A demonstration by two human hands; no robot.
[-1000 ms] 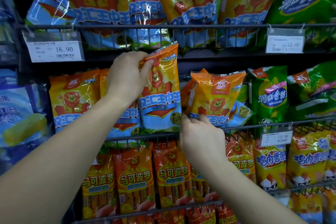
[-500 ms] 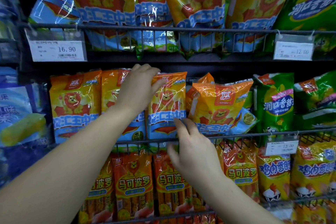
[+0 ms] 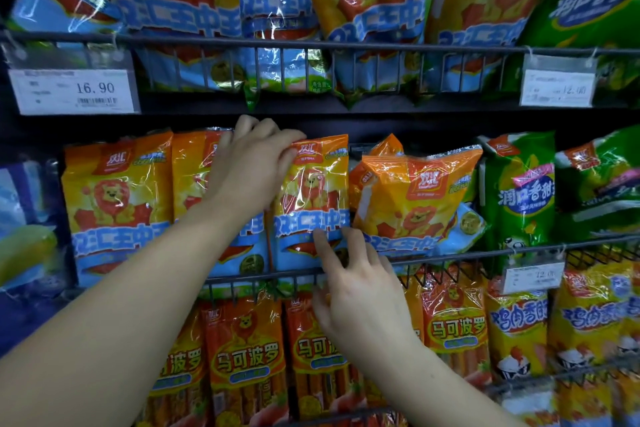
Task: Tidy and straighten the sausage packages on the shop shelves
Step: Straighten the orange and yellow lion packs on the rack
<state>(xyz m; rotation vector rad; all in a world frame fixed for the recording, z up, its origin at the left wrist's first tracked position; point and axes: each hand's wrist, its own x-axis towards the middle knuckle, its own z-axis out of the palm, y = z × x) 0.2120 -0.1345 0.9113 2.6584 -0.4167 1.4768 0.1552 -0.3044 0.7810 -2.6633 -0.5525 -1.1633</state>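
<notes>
Pinching the top edge of the lion sausage package (image 3: 313,198), our left hand (image 3: 252,163) sets its thumb on the front and curls its fingers over the top. Our right hand (image 3: 360,295) is spread, with straight fingertips (image 3: 320,241) touching the package's lower front. We record the package upright on the middle shelf, behind the wire rail (image 3: 450,255). A neighbouring package (image 3: 188,177) stands just left, and a slumped package (image 3: 415,198) leans just right.

Lowers the sausage pack (image 3: 313,198) with the left hand (image 3: 252,163) from a raised tilt to upright behind the wire rail (image 3: 450,255); shifts the right hand (image 3: 360,291) off the neighbouring pack (image 3: 415,198) onto this pack's lower front.
</notes>
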